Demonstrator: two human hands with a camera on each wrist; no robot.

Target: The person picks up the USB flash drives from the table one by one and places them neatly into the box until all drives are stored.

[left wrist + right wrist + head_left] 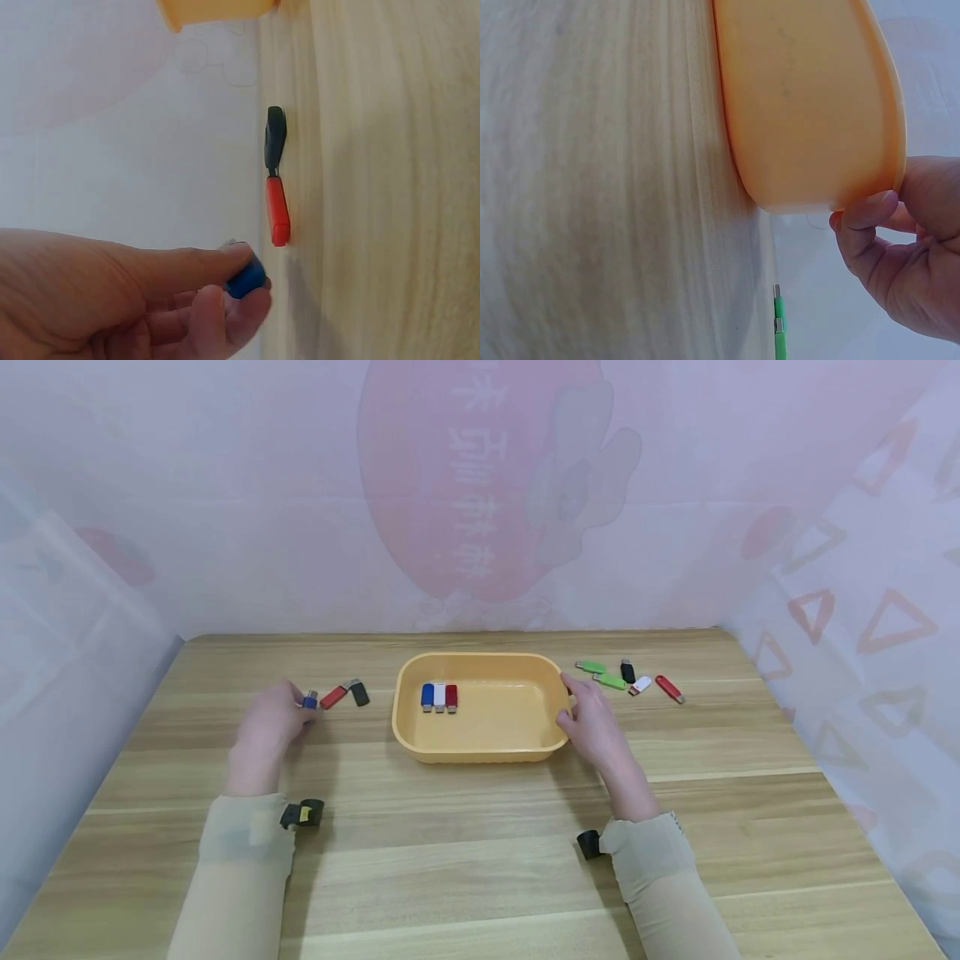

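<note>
**Operator:** Status of both hands?

**Monitor:** Your left hand (272, 720) pinches a blue USB stick (310, 700) between thumb and curled fingertips (238, 262), just above the wooden table (480, 860). Just beyond those fingertips lies a red stick (333, 697), and end to end with it, further from your hand, a black stick (360, 692).

**Operator:** And the right?

**Monitor:** Your right hand (592, 718) rests against the near right corner of the yellow tray (551, 681), thumb on the rim and fingers loosely bent along the outer wall. It holds nothing else.

**Operator:** Contents of the tray?

**Monitor:** Three sticks, blue, white and red (439, 697), lie side by side, touching, toward the tray's far left. Beyond your right hand, well clear of the tray, lie two green sticks (602, 673), a black one, a white one and a red one (669, 688).
</note>
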